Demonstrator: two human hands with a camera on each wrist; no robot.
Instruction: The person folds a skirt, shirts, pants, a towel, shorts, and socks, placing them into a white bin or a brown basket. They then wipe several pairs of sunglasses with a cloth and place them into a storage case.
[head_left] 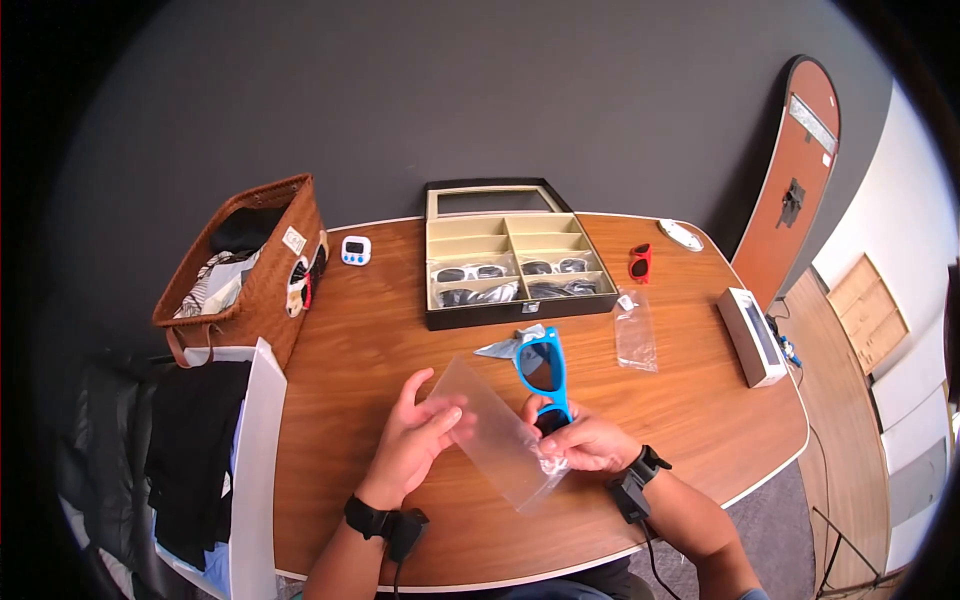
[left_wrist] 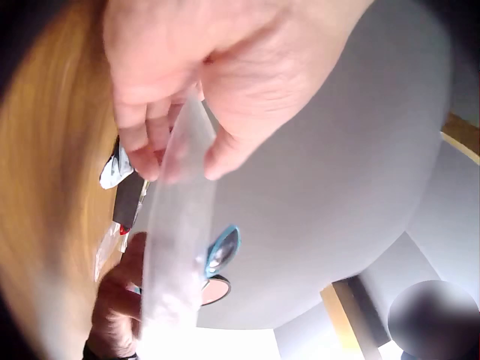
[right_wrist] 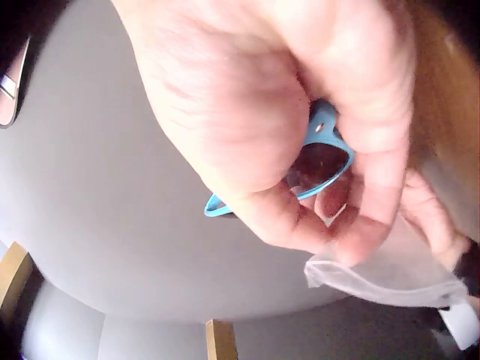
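Note:
Blue-framed sunglasses (head_left: 541, 366) with dark lenses stand upright in my right hand (head_left: 592, 443). That hand also pinches the near right end of a clear plastic bag (head_left: 492, 433) between thumb and fingers. My left hand (head_left: 412, 447) is at the bag's other end, the thumb on one side and the fingers behind, showing through the film. In the left wrist view the bag (left_wrist: 178, 225) runs down from between thumb and fingers toward the right hand. The right wrist view shows a lens (right_wrist: 321, 166) beside the curled fingers and the bag's crumpled edge below them.
An open display case (head_left: 520, 316) holds several bagged sunglasses. Behind my hands lies a grey cloth (head_left: 497, 349). Red sunglasses (head_left: 640, 262), another clear bag (head_left: 635, 335) and a white box (head_left: 752, 338) are to the right. A wicker basket (head_left: 255, 318) and a small white timer (head_left: 356, 250) stand left.

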